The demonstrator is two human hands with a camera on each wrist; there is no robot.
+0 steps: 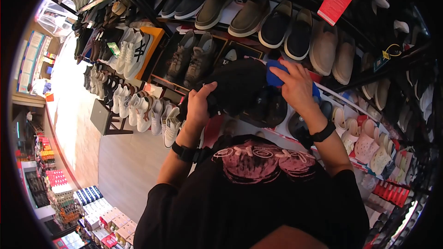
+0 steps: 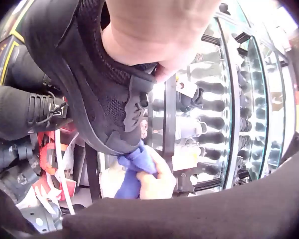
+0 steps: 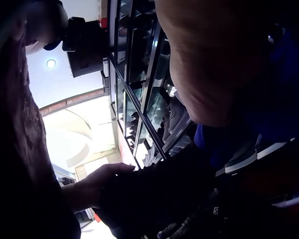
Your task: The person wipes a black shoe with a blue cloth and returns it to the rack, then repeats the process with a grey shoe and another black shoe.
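Note:
A black lace-up sneaker (image 1: pixel 242 83) (image 2: pixel 107 107) is held up in front of the body. My left hand (image 1: pixel 198 106) grips it at the heel end, with fingers inside the opening in the left wrist view. At the toe, my right hand (image 1: pixel 295 85) (image 2: pixel 160 179) holds a bunched blue cloth (image 1: pixel 274 76) (image 2: pixel 132 174) against the shoe. Dark in the right wrist view, the blue cloth (image 3: pixel 284 89) hangs below the near hand, and the left hand (image 3: pixel 92 186) shows across from it.
Shelves of shoes stand close ahead, with brown hiking shoes (image 1: pixel 189 60) in a box and slip-ons (image 1: pixel 277 25) above. A red tag (image 1: pixel 334 5) hangs upper right. White sneakers (image 1: pixel 138 110) line the left, near a small stool (image 1: pixel 108 119); clogs (image 1: pixel 367 143) sit at right.

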